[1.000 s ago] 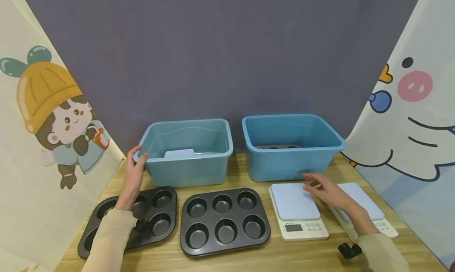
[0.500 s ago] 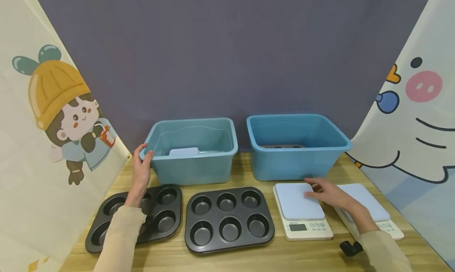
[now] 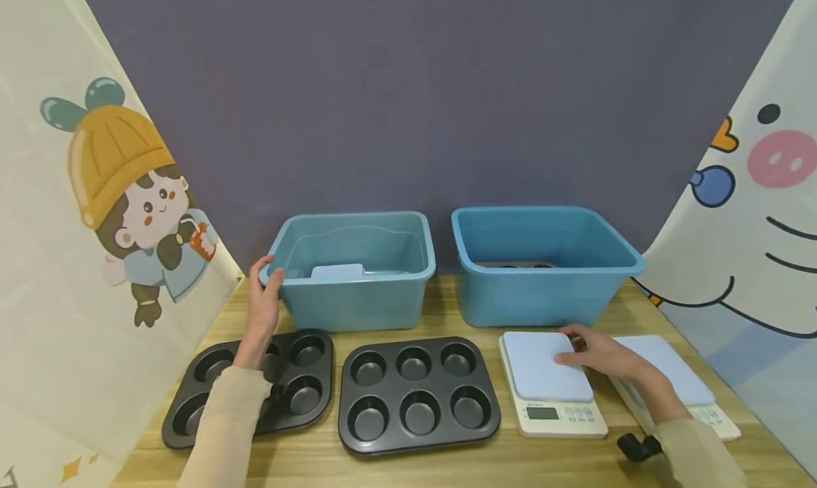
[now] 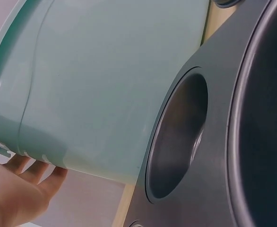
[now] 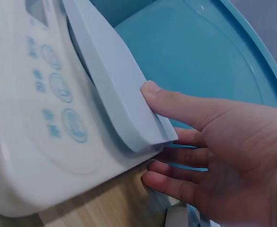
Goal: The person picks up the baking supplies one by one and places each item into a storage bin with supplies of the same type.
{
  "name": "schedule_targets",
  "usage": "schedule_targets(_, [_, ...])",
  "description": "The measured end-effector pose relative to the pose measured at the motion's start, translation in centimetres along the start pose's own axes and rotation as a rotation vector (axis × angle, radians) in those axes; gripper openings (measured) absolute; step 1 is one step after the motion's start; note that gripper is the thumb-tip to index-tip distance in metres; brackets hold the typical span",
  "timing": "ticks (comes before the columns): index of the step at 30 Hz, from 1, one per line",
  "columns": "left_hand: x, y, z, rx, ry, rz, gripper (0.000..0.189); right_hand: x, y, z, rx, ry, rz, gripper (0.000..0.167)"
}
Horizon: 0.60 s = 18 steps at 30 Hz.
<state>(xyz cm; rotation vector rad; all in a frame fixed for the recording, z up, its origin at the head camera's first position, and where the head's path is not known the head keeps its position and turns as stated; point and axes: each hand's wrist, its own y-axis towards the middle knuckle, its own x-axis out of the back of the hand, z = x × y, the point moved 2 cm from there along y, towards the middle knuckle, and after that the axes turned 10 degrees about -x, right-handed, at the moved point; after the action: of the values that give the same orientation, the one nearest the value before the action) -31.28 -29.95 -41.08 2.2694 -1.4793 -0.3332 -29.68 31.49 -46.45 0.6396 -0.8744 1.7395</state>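
free gap between bins (image 3: pixel 354 307) (tray (image 3: pixel 437 386) in front)

Head cam high, facing forward-down over worktop (image 3: pixel 523 467); wrist cams close-in: left shares teal bin (image 3: pixel 354 307) with head, right shares inner scale (image 3: pixel 550 374)

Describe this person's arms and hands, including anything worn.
The person wears a plain cream fabric left sleeve and a matching cream right sleeve, both ending short of the hands. A small, rounded black fitting shows beside the right sleeve's end. The left hand and right hand are ungloved.
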Motion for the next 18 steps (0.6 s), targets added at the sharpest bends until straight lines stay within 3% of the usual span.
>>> schedule_targets(4, [-0.1,0.0,-0.3,0.023,-0.017,-0.003,0.048,0.2,0.0,0.0,-0.007,0.002,-0.004,0.072])
schedule_targets(11, [-0.2,-0.6,-2.1,0.060,-0.010,0.024,0.051,0.5,-0.3,0.1,0.033,0.078,0.036,0.068])
schedule_targets(18, [-0.2,0.1,0.3,0.031,0.003,0.008,0.050,0.9,-0.5,0.0,0.070,0.145,0.053,0.064])
